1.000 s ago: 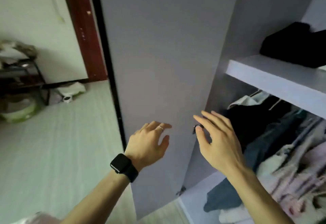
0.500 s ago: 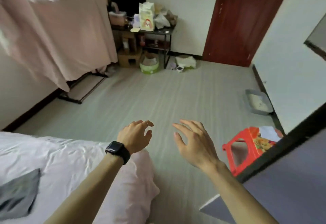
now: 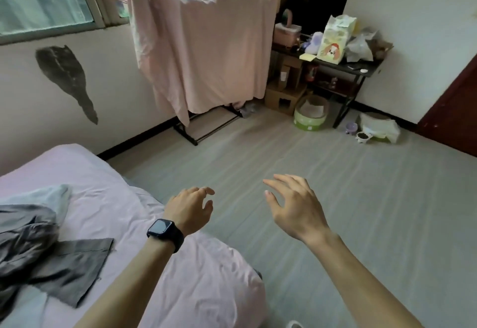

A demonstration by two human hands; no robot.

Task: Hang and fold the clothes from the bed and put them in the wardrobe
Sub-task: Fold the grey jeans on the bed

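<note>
The left hand (image 3: 189, 209), a smartwatch (image 3: 165, 233) on its wrist, hangs by the bed (image 3: 124, 193) edge with fingers loosely curled, holding nothing. The right hand (image 3: 294, 209) hangs over the floor (image 3: 348, 185) with fingers spread and relaxed.

The clothes lie at the far left of the mattress, well apart from both hands: a crumpled grey garment (image 3: 51, 258) and a pale blue piece (image 3: 44, 196) just behind it. The wardrobe is out of view.

The likely slip is grabbing the heap as one lump. The grey fabric is folded over itself, so a trailing end could drag the pale piece over the rounded mattress edge.

A broad stretch of floor lies beside the bed. The drying rack base (image 3: 206, 129) and small bowls (image 3: 361, 136) sit near the walls.
</note>
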